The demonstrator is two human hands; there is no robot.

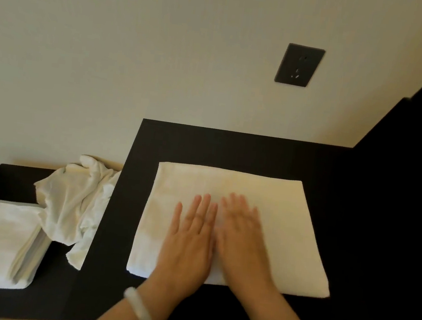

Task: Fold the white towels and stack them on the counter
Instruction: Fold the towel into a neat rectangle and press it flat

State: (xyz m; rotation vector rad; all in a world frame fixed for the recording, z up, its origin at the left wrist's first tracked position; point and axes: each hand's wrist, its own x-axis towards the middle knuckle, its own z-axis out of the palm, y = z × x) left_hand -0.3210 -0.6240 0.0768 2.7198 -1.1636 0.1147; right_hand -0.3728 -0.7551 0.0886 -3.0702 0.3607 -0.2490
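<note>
Both hands, left hand and right hand, lie flat on folded towel.

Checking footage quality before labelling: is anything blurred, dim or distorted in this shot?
Head view: the right hand is motion-blurred, the left hand sharper; lighting is dim and warm, tinting the folded towel yellowish; the black counter loses detail; wide-angle tilt skews the wall socket.

The towel is soft white cloth with a fine nap; the counter is matt black; the bangle is smooth, pale and glossy.
</note>
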